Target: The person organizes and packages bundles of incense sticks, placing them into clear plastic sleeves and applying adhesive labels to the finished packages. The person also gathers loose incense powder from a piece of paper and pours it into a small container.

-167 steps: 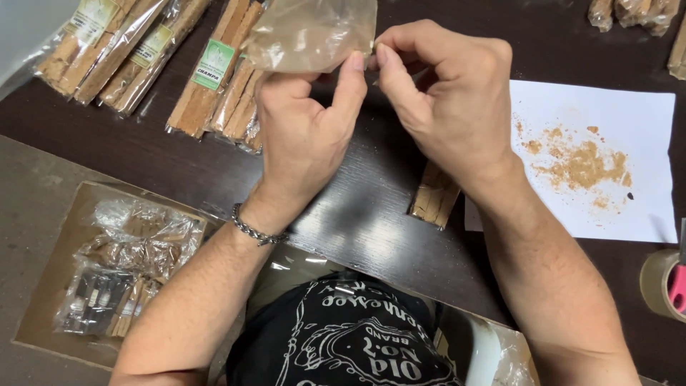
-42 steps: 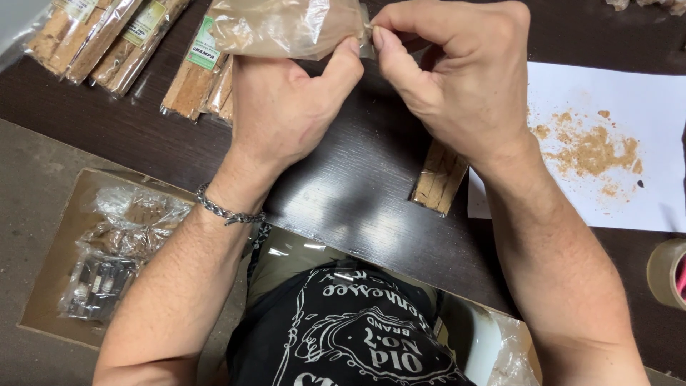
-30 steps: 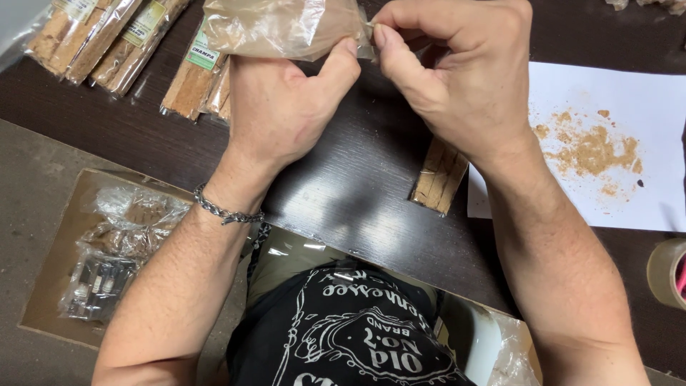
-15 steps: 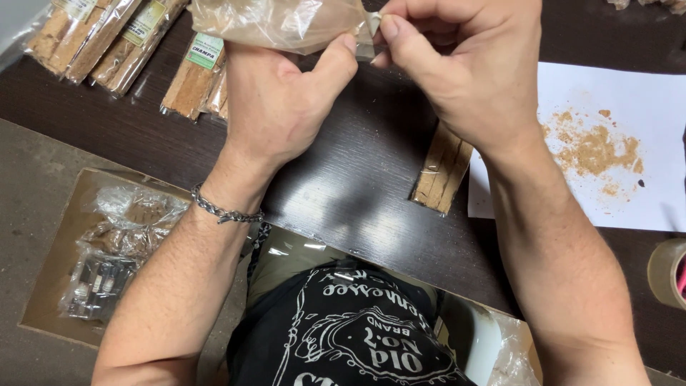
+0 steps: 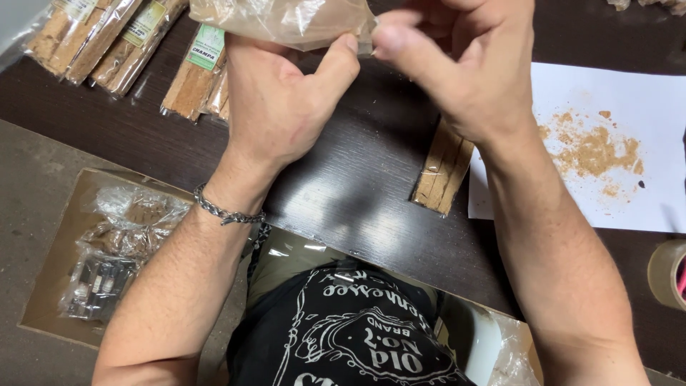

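From the head camera, looking down, both hands are working at the top edge of the picture over a dark wood-grain table [image 5: 357, 186]. The left hand [image 5: 275, 107] is pinching a clear plastic bag [image 5: 282, 21] of tan contents between thumb and fingers, holding it up off the table. The bag's long axis is running roughly left to right, and its open corner is pointing right, toward the right hand [image 5: 464, 68]. The right hand is pinching closed on that corner with thumb and forefinger, though motion blur is hiding exactly how much of the plastic it is gripping. A chain bracelet [image 5: 227, 211] is sitting on the left wrist.

Just below the right wrist, a small bundle of tan sticks [image 5: 441, 171] is lying on the table, its long axis running up and slightly right, touching the left edge of a white paper sheet [image 5: 629, 207]. Loose tan powder [image 5: 589, 150] is lying scattered on that sheet.

At the upper left, long clear packets of tan sticks [image 5: 107, 39] are lying side by side on a slant, each carrying a small rectangular green-and-white label [image 5: 207, 46] near its upper end. On the floor at the lower left, a flat cardboard tray [image 5: 46, 286] is holding crumpled clear wrappers [image 5: 132, 221]. A roll of tape [image 5: 668, 275] is showing at the right edge.
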